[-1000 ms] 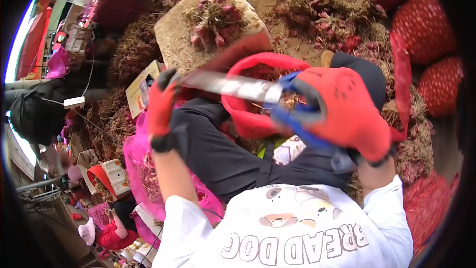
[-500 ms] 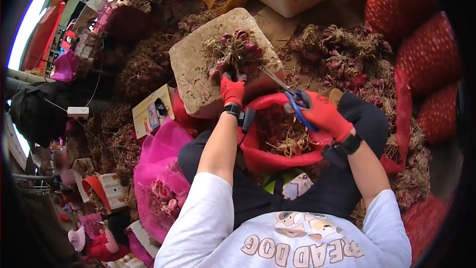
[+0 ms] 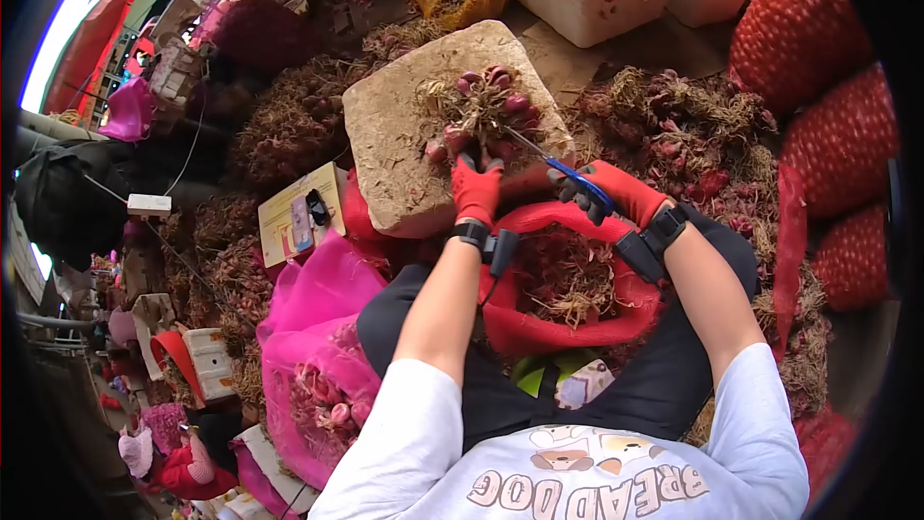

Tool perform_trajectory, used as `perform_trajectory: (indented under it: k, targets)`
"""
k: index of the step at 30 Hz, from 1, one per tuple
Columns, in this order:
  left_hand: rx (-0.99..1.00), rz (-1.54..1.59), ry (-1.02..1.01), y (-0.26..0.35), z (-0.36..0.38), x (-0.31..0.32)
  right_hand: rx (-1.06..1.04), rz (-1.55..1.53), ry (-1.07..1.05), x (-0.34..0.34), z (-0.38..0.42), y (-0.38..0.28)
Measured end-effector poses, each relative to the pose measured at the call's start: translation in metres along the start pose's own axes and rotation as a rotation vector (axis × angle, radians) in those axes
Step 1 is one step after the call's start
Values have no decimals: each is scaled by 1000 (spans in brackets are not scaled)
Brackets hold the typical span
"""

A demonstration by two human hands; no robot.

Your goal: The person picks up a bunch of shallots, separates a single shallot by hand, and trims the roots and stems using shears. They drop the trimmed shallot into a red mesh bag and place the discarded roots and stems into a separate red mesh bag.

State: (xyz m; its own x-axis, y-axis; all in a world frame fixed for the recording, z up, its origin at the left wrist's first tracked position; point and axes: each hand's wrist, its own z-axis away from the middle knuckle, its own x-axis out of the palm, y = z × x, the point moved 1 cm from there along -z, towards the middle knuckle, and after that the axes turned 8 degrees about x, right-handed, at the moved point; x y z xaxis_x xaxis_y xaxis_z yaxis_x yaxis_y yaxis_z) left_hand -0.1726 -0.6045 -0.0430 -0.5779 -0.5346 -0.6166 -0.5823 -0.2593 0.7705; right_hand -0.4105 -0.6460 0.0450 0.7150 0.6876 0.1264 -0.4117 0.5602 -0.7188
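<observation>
My left hand (image 3: pixel 476 188), in a red glove with dark fingertips, is closed on the near side of a bunch of red onions (image 3: pixel 489 108) with dry stems. The bunch rests on a pale, dirt-covered block (image 3: pixel 395 149). In my right hand (image 3: pixel 611 191), also gloved, are blue-handled scissors (image 3: pixel 580 183), whose blades point up and left to the bunch's stems. An open red mesh bag (image 3: pixel 520 327) holding onion scraps and dry stalks lies between my legs, below both hands.
Heaped onions (image 3: pixel 674 125) lie right of the block, beside full red mesh sacks (image 3: pixel 804 34). A pink mesh bag (image 3: pixel 313 318) is at left, near a cardboard piece (image 3: pixel 279 231) with a phone. White bins (image 3: pixel 587 5) stand beyond. A person (image 3: pixel 192 462) is at lower left.
The scissors and my right hand have turned flatter, with the blades now among the stems. The whole view has shifted slightly; my left hand still holds the bunch.
</observation>
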Motion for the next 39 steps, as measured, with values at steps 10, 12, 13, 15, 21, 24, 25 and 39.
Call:
perform_trajectory:
  k: [10, 12, 13, 15, 21, 24, 25, 39]
  targets:
    - [-625, 1416, -471, 12, -13, -60, -107, -30, -267, 8, -33, 11]
    - [-456, 1509, -568, 15, -11, -63, -47, 104, -234, 3, -53, 23]
    - [-422, 1452, -590, 14, -11, -60, -9, 24, -227, 6, -44, 13]
    - [-360, 1337, -624, 16, -6, -53, 71, -135, -220, 13, -26, -4]
    - [-377, 1161, -472, -14, -8, -42, 36, 131, -114, 0, -41, 1]
    - [-103, 710, -522, -26, -14, -40, 61, 607, 73, 2, -37, -15]
    - [90, 429, -513, -23, -16, -41, 76, 800, 155, 4, -34, -20]
    - [94, 668, -188, -30, -9, -32, -50, 1053, 365, 12, -20, -33]
